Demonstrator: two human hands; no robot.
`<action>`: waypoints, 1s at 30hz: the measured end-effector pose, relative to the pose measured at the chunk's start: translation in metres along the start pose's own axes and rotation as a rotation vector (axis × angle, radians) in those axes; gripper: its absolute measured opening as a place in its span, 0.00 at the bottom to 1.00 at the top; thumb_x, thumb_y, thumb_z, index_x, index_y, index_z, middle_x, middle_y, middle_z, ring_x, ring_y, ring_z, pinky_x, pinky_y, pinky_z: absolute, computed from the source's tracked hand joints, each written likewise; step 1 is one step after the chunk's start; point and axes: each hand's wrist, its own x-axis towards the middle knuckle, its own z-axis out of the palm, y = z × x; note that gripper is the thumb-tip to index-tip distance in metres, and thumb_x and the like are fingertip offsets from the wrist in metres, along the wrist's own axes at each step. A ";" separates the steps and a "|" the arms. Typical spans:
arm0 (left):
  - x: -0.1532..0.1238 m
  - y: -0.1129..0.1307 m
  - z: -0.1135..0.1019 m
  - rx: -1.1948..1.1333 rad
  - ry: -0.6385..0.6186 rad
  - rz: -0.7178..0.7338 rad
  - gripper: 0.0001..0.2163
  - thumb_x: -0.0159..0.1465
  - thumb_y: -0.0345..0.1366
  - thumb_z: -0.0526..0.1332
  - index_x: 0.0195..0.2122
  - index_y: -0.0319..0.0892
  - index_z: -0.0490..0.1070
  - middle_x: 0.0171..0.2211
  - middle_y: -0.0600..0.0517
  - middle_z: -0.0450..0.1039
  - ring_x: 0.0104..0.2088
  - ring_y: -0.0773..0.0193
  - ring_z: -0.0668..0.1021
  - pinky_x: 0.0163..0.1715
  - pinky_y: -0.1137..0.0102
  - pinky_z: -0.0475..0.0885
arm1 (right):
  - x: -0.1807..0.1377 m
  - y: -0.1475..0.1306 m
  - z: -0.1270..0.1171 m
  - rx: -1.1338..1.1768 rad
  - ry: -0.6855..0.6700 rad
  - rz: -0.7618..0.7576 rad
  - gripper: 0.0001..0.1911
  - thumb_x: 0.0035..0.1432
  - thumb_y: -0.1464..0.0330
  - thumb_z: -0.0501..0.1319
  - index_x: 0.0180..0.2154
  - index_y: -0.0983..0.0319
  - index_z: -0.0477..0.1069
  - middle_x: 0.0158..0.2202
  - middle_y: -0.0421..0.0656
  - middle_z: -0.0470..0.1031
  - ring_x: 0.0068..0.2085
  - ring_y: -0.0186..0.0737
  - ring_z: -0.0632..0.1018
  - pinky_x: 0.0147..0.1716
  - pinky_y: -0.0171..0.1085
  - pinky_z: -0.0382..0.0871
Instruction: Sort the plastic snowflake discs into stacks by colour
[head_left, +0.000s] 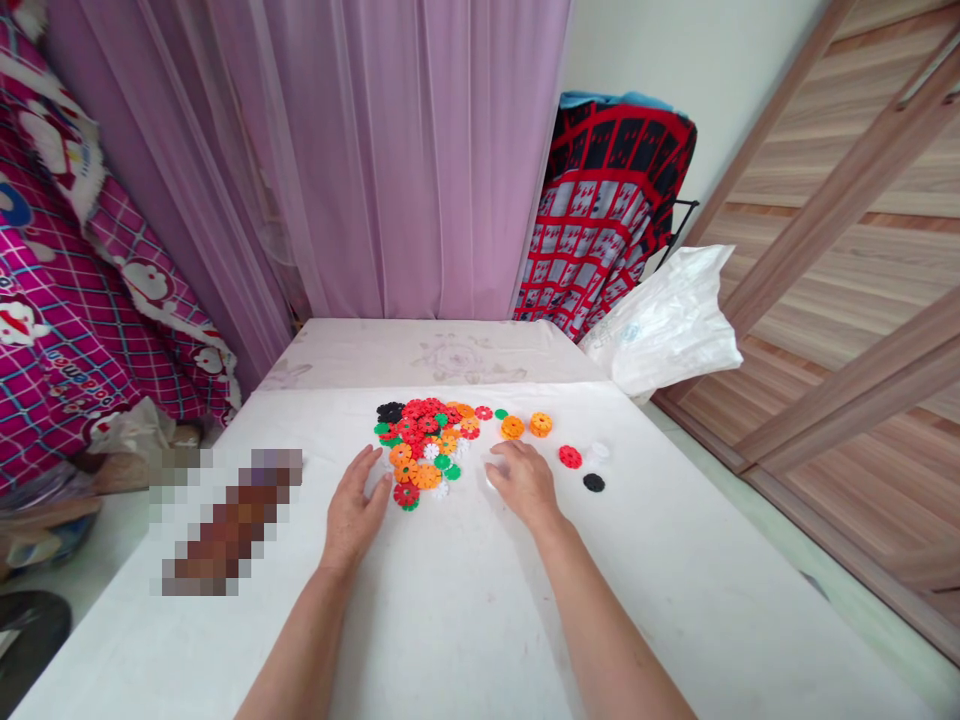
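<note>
A loose pile of notched plastic flower discs in red, orange, green, black and white lies on the white-covered table. My left hand rests beside the pile's left edge, with thumb and fingers apart and nothing in them. To the right of the pile, my right hand is curled low over the table. A white disc shows partly at its fingertips; the fingers hide the rest. Beyond this hand stand two small stacks of orange discs. Farther right lie a red disc, white discs and a black disc.
A pixelated reddish-brown patch covers something on the table's left side. At the back right corner is a white plastic bag. Purple curtains hang behind the table, and a wooden wardrobe stands at the right.
</note>
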 end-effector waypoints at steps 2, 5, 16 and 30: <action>0.000 0.000 0.000 0.002 -0.001 0.001 0.19 0.62 0.44 0.57 0.53 0.47 0.70 0.59 0.46 0.68 0.58 0.55 0.71 0.55 0.58 0.69 | 0.019 -0.008 0.000 0.002 -0.055 -0.055 0.08 0.54 0.70 0.60 0.36 0.57 0.76 0.40 0.42 0.78 0.43 0.42 0.74 0.44 0.39 0.65; 0.001 0.000 -0.001 0.012 -0.002 -0.009 0.19 0.62 0.44 0.57 0.53 0.47 0.70 0.59 0.46 0.68 0.58 0.55 0.71 0.55 0.58 0.69 | 0.044 -0.022 0.004 -0.038 -0.166 -0.103 0.08 0.53 0.71 0.61 0.35 0.56 0.77 0.40 0.41 0.80 0.43 0.42 0.75 0.42 0.38 0.65; 0.001 0.000 -0.001 0.005 0.001 -0.001 0.19 0.62 0.44 0.57 0.53 0.47 0.70 0.59 0.47 0.68 0.58 0.55 0.71 0.54 0.58 0.70 | 0.054 -0.033 0.017 -0.093 -0.254 -0.089 0.14 0.52 0.70 0.62 0.42 0.58 0.73 0.39 0.43 0.79 0.41 0.42 0.77 0.39 0.37 0.65; 0.001 0.003 -0.002 0.016 -0.008 -0.001 0.19 0.62 0.45 0.56 0.53 0.46 0.70 0.59 0.47 0.68 0.58 0.55 0.71 0.55 0.58 0.69 | -0.018 0.026 -0.017 0.313 -0.068 0.104 0.09 0.51 0.65 0.59 0.35 0.57 0.74 0.37 0.39 0.77 0.34 0.36 0.76 0.35 0.36 0.67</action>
